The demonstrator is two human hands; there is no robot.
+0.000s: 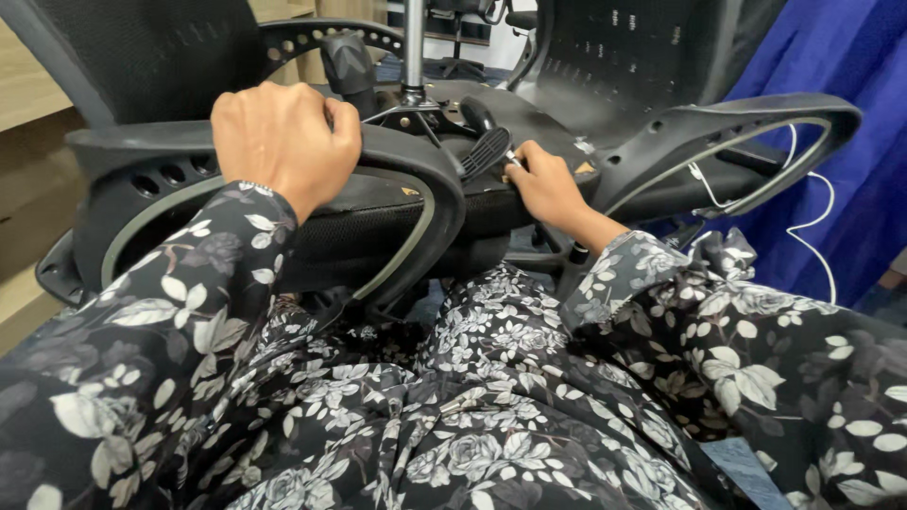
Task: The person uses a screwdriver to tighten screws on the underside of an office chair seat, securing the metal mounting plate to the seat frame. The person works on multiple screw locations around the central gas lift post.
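An overturned black office chair (529, 132) fills the middle of the scene, lying across the person's lap with the underside of its seat facing up and the mesh back (614, 66) rising at the far right. Its left armrest (416, 189) loops toward the near centre; the right armrest (756, 142) loops out to the right, close against blue cloth (850, 113), where a white cable (822, 217) hangs. A metal gas-lift post (414, 47) stands up at the far centre. The left hand (283, 142) is clenched over the left armrest's top edge. The right hand (543, 184) rests on the seat underside, fingers curled narrowly at a small flat lever (484, 151). Open room lies only between the armrests.
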